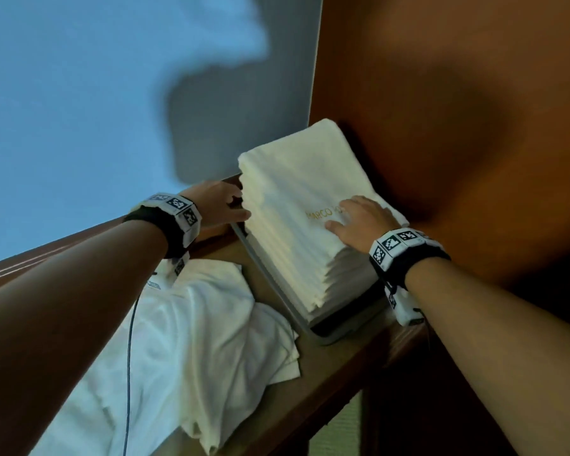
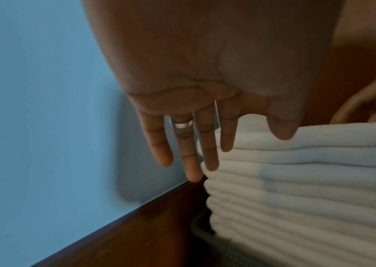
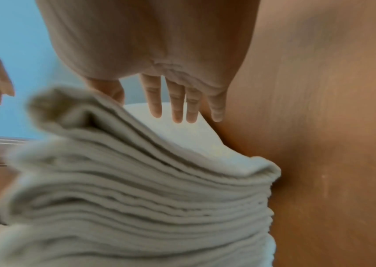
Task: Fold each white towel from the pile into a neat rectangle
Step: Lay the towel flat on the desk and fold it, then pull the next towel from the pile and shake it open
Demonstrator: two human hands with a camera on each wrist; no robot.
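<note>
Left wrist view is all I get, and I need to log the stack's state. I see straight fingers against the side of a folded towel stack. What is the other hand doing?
Observer: The right hand lies flat on top of the folded towel stack, fingers straight, gripping nothing.
Operator: Anything marked on the top towel?
Observer: Gold lettering shows beside that hand, partly covered by it.
Operator: What does the stack sit on?
Observer: A grey tray on the wooden table.
Operator: Any towels left to fold?
Observer: Yes, a loose white towel pile lies on the table, under the left forearm.
</note>
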